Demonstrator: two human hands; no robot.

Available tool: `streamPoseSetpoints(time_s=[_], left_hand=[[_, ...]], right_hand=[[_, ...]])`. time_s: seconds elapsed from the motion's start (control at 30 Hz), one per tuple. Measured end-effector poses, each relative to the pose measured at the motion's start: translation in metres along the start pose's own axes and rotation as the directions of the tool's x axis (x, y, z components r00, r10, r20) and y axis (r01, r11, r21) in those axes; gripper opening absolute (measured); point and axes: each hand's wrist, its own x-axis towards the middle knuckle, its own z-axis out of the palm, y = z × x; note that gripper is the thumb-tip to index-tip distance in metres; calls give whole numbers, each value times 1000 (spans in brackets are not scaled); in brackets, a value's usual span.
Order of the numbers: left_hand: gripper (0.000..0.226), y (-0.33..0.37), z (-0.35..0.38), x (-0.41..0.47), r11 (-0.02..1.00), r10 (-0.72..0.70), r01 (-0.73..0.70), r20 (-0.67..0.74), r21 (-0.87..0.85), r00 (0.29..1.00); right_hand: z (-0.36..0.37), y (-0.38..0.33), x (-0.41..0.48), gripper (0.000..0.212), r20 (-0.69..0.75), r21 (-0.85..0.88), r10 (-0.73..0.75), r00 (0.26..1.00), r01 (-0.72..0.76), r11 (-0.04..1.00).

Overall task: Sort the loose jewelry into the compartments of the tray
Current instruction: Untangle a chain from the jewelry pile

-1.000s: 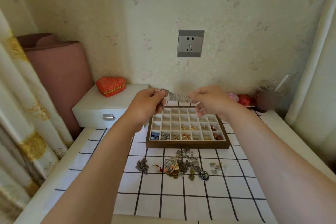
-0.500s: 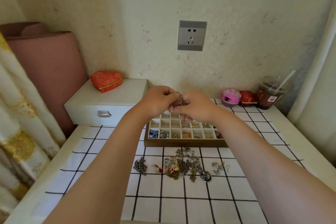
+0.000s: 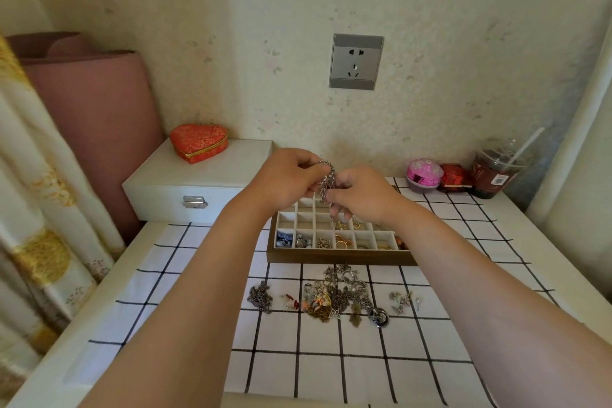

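Wooden tray on the counter is partly hidden: your hands cover its far compartments. Above it, your left hand and right hand both pinch a bunched silver chain between them.

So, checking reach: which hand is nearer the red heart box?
Left. Both hold the chain; the left hand is right of the red heart box, the right hand farther right, above the tray.

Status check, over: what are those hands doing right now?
Left hand and right hand both gripping a silver chain above the tray. Loose pile waiting on the cloth. Nothing blocking.
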Motion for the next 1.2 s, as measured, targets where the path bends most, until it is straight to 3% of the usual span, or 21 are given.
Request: streamPoseSetpoints(time_s=[0.2, 0.47, 0.53, 1.03, 1.2], left_hand=[[12, -4, -2, 0, 1000, -11, 11, -12, -12, 1000], [14, -24, 13, -1, 992, -79, 74, 44, 103, 996], [12, -26, 17, -1, 994, -95, 90, 73, 64, 993], [14, -39, 19, 0, 974, -137, 102, 170, 201, 976], [19, -36, 7, 1, 942, -82, 50, 80, 333, 993]], right_hand=[[4, -1, 0, 12, -4, -20, -8, 1000, 8, 1000], [3, 11, -1, 17, 70, -238, 10, 997, 7, 971], [-2, 12, -2, 20, 76, -268, 18, 997, 3, 964], [-10, 18, -3, 21, 75, -266, 1, 997, 19, 964], [-12, 21, -2, 21, 17, -357, 44, 999, -35, 933]])
